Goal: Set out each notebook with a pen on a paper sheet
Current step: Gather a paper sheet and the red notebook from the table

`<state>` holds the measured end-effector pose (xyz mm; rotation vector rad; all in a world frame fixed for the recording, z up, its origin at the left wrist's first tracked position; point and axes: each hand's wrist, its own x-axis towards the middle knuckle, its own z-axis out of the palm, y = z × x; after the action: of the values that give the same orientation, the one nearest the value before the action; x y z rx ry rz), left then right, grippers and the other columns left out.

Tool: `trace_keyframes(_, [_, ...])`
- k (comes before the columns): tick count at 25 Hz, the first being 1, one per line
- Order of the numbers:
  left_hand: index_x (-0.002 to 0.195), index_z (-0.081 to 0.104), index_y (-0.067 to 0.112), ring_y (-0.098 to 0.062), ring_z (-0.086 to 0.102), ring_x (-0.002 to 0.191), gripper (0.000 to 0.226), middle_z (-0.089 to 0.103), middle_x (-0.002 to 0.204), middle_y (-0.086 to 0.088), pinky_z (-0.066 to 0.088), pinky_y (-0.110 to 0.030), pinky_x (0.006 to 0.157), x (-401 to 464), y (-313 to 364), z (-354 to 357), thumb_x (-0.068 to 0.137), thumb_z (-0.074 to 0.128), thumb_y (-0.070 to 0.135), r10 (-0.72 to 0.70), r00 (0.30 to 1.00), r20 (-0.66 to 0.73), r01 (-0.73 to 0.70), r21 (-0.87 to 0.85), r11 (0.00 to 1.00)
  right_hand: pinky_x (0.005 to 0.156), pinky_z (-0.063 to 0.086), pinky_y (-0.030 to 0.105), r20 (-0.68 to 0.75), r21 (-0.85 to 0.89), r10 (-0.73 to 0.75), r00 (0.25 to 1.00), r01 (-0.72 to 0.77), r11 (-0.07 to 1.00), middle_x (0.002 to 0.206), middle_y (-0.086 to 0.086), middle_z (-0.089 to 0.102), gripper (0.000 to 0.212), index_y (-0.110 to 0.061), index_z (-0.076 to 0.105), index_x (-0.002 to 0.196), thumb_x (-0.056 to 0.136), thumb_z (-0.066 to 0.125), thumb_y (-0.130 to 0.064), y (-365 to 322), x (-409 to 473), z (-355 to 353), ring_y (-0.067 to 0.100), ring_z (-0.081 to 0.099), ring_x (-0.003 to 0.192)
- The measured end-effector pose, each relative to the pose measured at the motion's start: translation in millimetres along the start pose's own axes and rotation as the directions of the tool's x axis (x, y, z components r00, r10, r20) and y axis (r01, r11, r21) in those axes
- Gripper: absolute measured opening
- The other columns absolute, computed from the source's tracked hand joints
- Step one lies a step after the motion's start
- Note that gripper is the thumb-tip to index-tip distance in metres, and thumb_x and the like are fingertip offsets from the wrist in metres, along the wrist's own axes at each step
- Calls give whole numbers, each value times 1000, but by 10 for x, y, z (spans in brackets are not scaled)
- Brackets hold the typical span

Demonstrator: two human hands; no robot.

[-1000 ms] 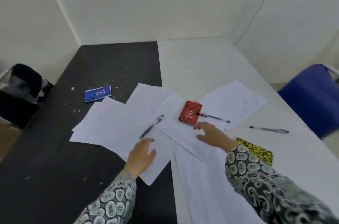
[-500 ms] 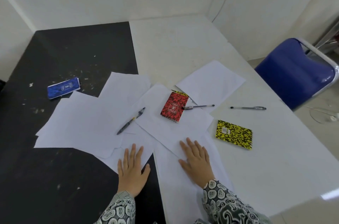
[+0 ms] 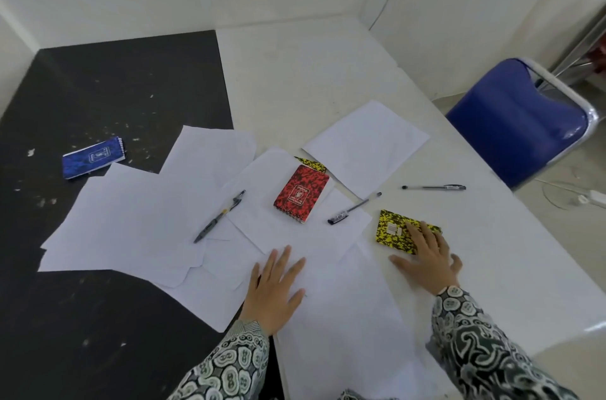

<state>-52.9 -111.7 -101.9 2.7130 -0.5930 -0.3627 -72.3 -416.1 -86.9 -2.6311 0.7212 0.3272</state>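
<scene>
Several white paper sheets [image 3: 137, 222] overlap across the middle of the table. A red notebook [image 3: 301, 193] lies on one sheet, with a second yellow notebook's corner [image 3: 311, 164] peeking from behind it. One pen [image 3: 354, 208] rests beside the red notebook, another pen [image 3: 219, 216] lies on the left sheets, and a third pen [image 3: 433, 187] is on bare white table. A blue notebook [image 3: 93, 157] sits on the black surface. My right hand [image 3: 426, 255] lies flat, fingers spread, on a yellow notebook [image 3: 395, 229]. My left hand [image 3: 275, 285] presses flat on a near sheet [image 3: 344, 317].
The tabletop is half black [image 3: 98, 88] on the left and half white [image 3: 311, 71] on the right, set into a corner of white walls. A blue chair [image 3: 518, 124] stands off the table's right edge. A white cable and plug [image 3: 587, 198] lie on the floor.
The view swung right. My right hand moved from the near sheet onto the yellow notebook. My left hand shifted right onto the near sheet. The pen beside the red notebook has turned.
</scene>
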Motion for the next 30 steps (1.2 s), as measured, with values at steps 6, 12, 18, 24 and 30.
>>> trace_keyframes(6, [102, 51, 31, -19, 38, 114, 56, 69, 105, 1, 51, -51, 86, -121, 65, -37, 64, 38, 71, -164, 986, -40, 167, 91, 982, 107, 15, 48, -158, -17, -7, 987, 4, 1000, 143, 3, 27, 61, -34, 29, 137, 83, 54, -42, -194, -200, 161, 26, 20, 130])
trace_keyframes(12, [115, 46, 39, -20, 39, 115, 77, 69, 106, 2, 27, -43, 96, -342, 33, 98, 53, 35, 82, -111, 993, -44, 117, 167, 979, 103, 8, 45, 7, -187, -513, 858, 505, 842, 146, -19, 23, 51, -52, 30, 127, 77, 29, -61, -752, -434, 606, 10, 27, 137])
trace_keyframes(18, [106, 44, 44, -15, 40, 108, 62, 63, 100, 9, 56, -38, 82, -507, -32, -2, 56, 34, 80, -3, 1000, -31, 9, 194, 981, 112, 9, 48, 24, 68, -277, 960, 275, 959, 151, -3, 22, 63, -31, 17, 142, 88, 38, -54, -909, -210, 483, 19, 14, 140])
trace_keyframes(24, [96, 54, 46, -7, 45, 102, 39, 57, 96, 14, 24, -31, 99, -714, -42, 119, 79, 30, 71, 94, 995, -30, -88, 160, 983, 104, 25, 44, 24, 173, -175, 984, 168, 970, 125, 8, 43, 61, -23, 36, 130, 80, 58, -49, -918, -373, 426, 30, 33, 125])
trace_keyframes(30, [136, 34, 38, -30, 10, 144, 50, 13, 155, -7, 19, -50, 116, -68, 455, -196, 87, 44, 41, 42, 999, 33, -45, 65, 997, 98, 36, 49, 69, -30, -76, 995, 78, 996, 140, 10, 24, 86, -20, 17, 139, 74, 64, -52, -833, -557, 339, 35, 28, 128])
